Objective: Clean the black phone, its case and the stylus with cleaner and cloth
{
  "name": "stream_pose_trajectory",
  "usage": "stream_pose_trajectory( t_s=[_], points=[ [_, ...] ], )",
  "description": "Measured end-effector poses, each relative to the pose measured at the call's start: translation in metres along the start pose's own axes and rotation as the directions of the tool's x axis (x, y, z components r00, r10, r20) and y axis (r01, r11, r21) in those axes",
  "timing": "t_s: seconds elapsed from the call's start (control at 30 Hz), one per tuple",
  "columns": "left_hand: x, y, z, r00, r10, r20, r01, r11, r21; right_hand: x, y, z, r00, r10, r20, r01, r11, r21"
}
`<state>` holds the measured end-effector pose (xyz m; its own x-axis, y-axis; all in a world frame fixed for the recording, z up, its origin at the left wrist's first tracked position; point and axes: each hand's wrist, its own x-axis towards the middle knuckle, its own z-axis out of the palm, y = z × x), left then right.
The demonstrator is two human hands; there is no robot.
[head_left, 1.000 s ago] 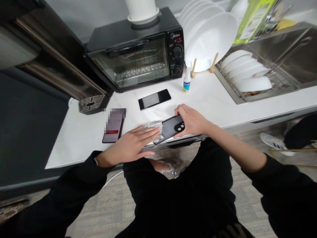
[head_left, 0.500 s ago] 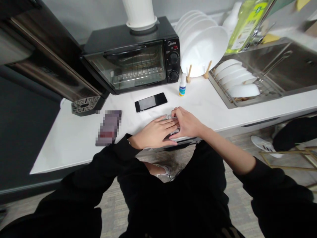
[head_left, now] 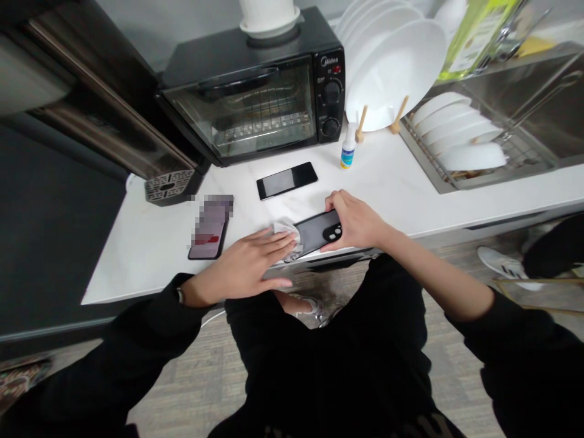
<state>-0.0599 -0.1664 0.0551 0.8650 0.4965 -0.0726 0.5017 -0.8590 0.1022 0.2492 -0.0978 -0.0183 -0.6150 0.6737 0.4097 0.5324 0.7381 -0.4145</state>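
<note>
The counter [head_left: 150, 243] is white and runs across the view, with a wood-look floor [head_left: 196, 377] below its front edge. A black toaster oven [head_left: 255, 103] stands at the back of the counter. To its right, white plates [head_left: 396, 67] lean upright in a wooden rack, and more plates lie in a wire rack over the metal sink [head_left: 524, 109].

A small spray bottle [head_left: 348, 149] stands in front of the oven's control panel. A second phone [head_left: 286, 180] lies flat, screen up, near the middle of the counter. A third phone [head_left: 211, 228] lies to the left, its screen blurred.

The phone [head_left: 317, 231] being handled lies at the counter's front edge, back side up, camera end to the right. The right hand [head_left: 356, 222] grasps that camera end, fingers curled over the edge. The left hand [head_left: 249, 267] lies flat and open, fingers pressing a grey cloth [head_left: 287, 234] against the phone's left end.
</note>
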Motion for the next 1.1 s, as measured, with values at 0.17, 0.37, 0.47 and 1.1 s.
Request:
stream_pose_trajectory(
  t_s=[0.17, 0.37, 0.47, 1.1],
  points=[
    [0.025, 0.004, 0.009, 0.996, 0.093, 0.014, -0.09, 0.986, -0.142, 0.001, 0.0, 0.0, 0.999, -0.037, 0.007, 0.037, 0.999, 0.006],
    [0.089, -0.005, 0.021, 0.988, 0.135, -0.074, -0.146, 0.972, -0.185, 0.002, 0.005, 0.004, 0.998, -0.064, -0.004, 0.064, 0.998, 0.027],
    [0.112, -0.007, 0.02, 0.98, 0.174, -0.099, -0.188, 0.97, -0.154, 0.001, 0.007, 0.005, 0.999, -0.034, -0.03, 0.035, 0.999, 0.021],
    [-0.007, -0.002, 0.007, 0.993, -0.109, -0.043, 0.108, 0.994, -0.018, 0.002, 0.001, 0.0, 1.0, 0.021, 0.009, -0.021, 1.0, -0.007]
  ],
)
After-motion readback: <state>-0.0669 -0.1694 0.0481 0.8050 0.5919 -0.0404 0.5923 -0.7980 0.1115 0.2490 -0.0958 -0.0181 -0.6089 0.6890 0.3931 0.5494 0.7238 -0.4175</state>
